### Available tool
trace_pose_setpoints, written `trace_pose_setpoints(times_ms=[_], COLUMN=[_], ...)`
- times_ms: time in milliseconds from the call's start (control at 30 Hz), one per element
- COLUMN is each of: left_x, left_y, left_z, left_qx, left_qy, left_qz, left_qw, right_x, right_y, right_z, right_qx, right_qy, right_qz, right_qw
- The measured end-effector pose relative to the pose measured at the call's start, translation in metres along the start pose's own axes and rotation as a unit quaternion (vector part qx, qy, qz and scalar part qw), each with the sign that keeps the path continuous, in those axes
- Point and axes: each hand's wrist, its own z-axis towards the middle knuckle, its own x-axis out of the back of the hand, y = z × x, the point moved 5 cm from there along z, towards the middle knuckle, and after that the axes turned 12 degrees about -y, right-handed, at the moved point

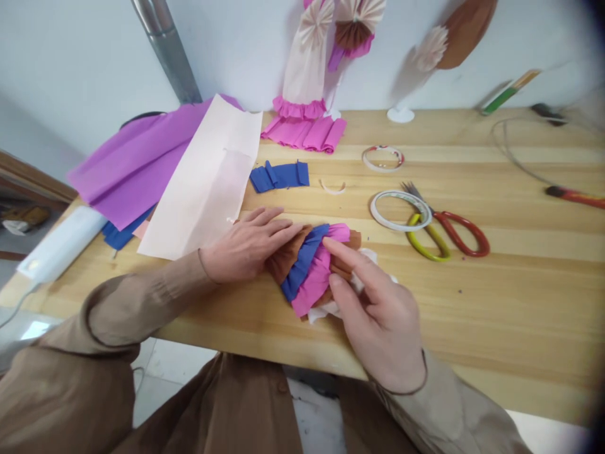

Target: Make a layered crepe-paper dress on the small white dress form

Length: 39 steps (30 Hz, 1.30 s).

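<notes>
A fan of pleated crepe paper in brown, blue and pink layers lies on the wooden table near its front edge. My left hand lies flat on the fan's brown left side, fingers stretched out and pressing down. My right hand touches the fan's right side, its index finger laid across the pink pleats and the thumb on the lower edge. A bit of white paper shows under the fan.
Red and yellow scissors and a tape ring lie right of the fan. A second tape ring, a blue pleated strip, pink pleats, and cream and purple sheets lie behind. Paper figures stand against the wall.
</notes>
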Motion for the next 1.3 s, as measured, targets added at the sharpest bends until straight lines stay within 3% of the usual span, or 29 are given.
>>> trace_pose_setpoints(times_ms=[200, 400, 667, 900, 1000, 1100, 1300], left_x=[0.001, 0.028, 0.085, 0.108, 0.112, 0.116, 0.128], left_y=[-0.003, -0.01, -0.007, 0.006, 0.007, 0.009, 0.009], left_z=[0.007, -0.002, -0.009, -0.007, -0.006, -0.001, 0.014], left_qx=[-0.011, -0.004, 0.053, 0.035, 0.018, -0.021, -0.095], left_qy=[0.024, 0.083, 0.147, 0.188, 0.189, 0.187, 0.181], left_qz=[0.021, 0.122, 0.271, 0.348, 0.337, 0.272, 0.053], left_qw=[0.999, 0.989, 0.95, 0.918, 0.922, 0.944, 0.977], right_x=[0.007, 0.013, 0.022, 0.046, 0.063, 0.069, 0.02], right_y=[-0.005, -0.011, -0.004, 0.014, 0.023, 0.02, 0.026], right_z=[-0.007, -0.017, -0.013, 0.009, 0.026, 0.044, 0.069], right_qx=[0.013, 0.014, 0.005, -0.013, -0.006, 0.065, 0.166], right_qy=[-0.053, -0.116, -0.048, -0.021, 0.023, 0.062, -0.085], right_qz=[0.014, 0.04, 0.074, 0.024, -0.031, -0.129, -0.167], right_qw=[0.998, 0.992, 0.996, 0.999, 0.999, 0.987, 0.968])
